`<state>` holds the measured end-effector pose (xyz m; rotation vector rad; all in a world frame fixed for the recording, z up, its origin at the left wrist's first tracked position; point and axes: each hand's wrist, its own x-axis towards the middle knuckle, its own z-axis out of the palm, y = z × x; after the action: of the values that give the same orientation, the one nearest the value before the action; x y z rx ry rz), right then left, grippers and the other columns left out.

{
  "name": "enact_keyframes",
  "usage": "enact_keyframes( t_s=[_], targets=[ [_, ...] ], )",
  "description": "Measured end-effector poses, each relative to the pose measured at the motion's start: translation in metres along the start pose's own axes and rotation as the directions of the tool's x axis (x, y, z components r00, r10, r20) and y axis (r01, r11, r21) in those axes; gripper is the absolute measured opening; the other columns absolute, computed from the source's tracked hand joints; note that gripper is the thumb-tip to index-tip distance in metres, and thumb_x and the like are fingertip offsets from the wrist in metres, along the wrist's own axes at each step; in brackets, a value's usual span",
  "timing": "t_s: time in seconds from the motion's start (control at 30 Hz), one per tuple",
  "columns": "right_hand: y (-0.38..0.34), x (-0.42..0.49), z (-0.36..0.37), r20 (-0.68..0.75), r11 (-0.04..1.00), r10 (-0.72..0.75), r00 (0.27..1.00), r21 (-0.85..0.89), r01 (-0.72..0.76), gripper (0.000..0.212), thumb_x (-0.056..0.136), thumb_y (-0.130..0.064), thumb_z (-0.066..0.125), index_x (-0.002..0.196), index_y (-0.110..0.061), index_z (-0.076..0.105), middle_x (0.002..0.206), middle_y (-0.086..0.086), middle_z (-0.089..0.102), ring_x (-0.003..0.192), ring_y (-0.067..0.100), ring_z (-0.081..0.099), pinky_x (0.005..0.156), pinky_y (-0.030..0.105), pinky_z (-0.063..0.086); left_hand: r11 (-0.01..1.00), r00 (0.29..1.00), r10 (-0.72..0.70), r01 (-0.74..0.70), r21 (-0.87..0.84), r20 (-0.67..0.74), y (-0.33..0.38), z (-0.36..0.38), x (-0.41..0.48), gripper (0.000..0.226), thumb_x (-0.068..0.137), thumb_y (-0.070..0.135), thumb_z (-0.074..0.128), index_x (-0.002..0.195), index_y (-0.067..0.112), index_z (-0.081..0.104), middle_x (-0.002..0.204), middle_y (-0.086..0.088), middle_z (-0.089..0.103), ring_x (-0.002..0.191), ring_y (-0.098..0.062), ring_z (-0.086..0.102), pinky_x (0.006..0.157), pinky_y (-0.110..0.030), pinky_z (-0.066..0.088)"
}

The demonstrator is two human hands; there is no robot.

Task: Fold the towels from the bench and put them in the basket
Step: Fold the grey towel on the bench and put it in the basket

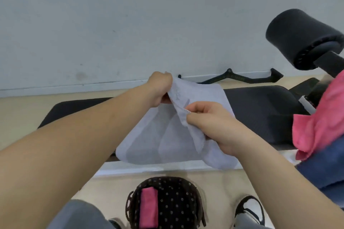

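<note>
A pale lilac towel (163,141) lies spread over the black bench (260,109), its near edge hanging off the front. My left hand (160,89) grips the towel's far corner, lifted off the pad. My right hand (210,124) pinches the towel's stitched edge a little nearer to me. On the floor below stands a dark polka-dot basket (167,202) with a folded pink towel (148,208) inside. A pink towel (320,117) and a dark blue towel (323,165) are piled at the bench's right end.
A black foam roller pad (301,37) sticks up at the right. A black cable-machine bar (242,78) lies by the white wall behind the bench. My knees and a black-and-white shoe (249,208) flank the basket on the beige floor.
</note>
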<state>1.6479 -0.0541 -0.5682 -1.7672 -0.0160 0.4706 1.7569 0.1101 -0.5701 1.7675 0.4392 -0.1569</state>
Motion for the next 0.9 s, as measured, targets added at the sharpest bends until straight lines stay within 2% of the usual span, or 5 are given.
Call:
enact_keyframes(
  t_s=[0.33,0.5,0.63,0.73,0.9],
  targets=[
    [-0.004,0.043,0.098,0.082,0.998,-0.044,0.996,0.049,0.040,0.014,0.098,-0.009,0.062,0.104,-0.004,0.074,0.073,0.009,0.059,0.061,0.014,0.058,0.050,0.023,0.047,0.977,0.968,0.192,-0.173,0.120,-0.164,-0.048,-0.103,0.031,0.042,0.108,0.026,0.045,0.067,0.019,0.036,0.064,0.000,0.040,0.053,-0.016,0.040,0.036,-0.015,0.034],
    [-0.003,0.051,0.101,0.212,0.999,0.034,0.977,-0.005,-0.034,0.013,0.099,-0.025,0.068,0.105,-0.016,0.074,0.093,0.016,0.075,0.068,0.025,0.073,0.068,0.042,0.061,0.941,0.982,0.127,-0.074,0.332,-0.141,-0.083,-0.131,0.033,0.015,0.098,0.025,0.062,0.105,0.019,0.051,0.093,-0.005,0.057,0.069,-0.023,0.057,0.059,-0.035,0.055],
    [0.008,0.069,0.052,-0.259,0.873,-0.197,0.945,-0.486,0.049,0.013,0.098,-0.031,0.062,0.100,-0.025,0.073,0.096,-0.003,0.074,0.086,0.017,0.070,0.074,0.037,0.057,0.857,0.980,0.133,-0.040,0.513,-0.147,-0.091,-0.140,0.015,0.031,0.091,0.036,0.067,0.108,0.012,0.056,0.091,-0.003,0.063,0.075,-0.023,0.064,0.069,-0.042,0.064],
    [0.027,0.073,0.023,-0.272,0.616,-0.172,0.947,-0.780,-0.113,0.029,0.095,-0.043,0.060,0.118,-0.028,0.068,0.116,-0.003,0.062,0.108,0.022,0.060,0.086,0.041,0.056,0.726,0.995,0.066,0.000,0.688,-0.070,-0.090,-0.133,-0.003,0.051,0.087,0.060,0.064,0.068,0.014,0.052,0.066,-0.002,0.059,0.060,-0.022,0.063,0.056,-0.032,0.053],
    [0.044,0.068,0.012,-0.181,0.555,-0.188,0.965,-0.831,-0.048,0.019,0.096,-0.047,0.061,0.104,-0.030,0.062,0.104,-0.009,0.055,0.103,0.018,0.055,0.082,0.043,0.056,0.755,1.000,0.005,0.012,0.655,-0.024,-0.098,-0.114,-0.032,0.054,0.081,0.066,0.066,0.086,0.012,0.068,0.084,-0.003,0.072,0.078,-0.019,0.069,0.067,-0.037,0.054]
  ],
)
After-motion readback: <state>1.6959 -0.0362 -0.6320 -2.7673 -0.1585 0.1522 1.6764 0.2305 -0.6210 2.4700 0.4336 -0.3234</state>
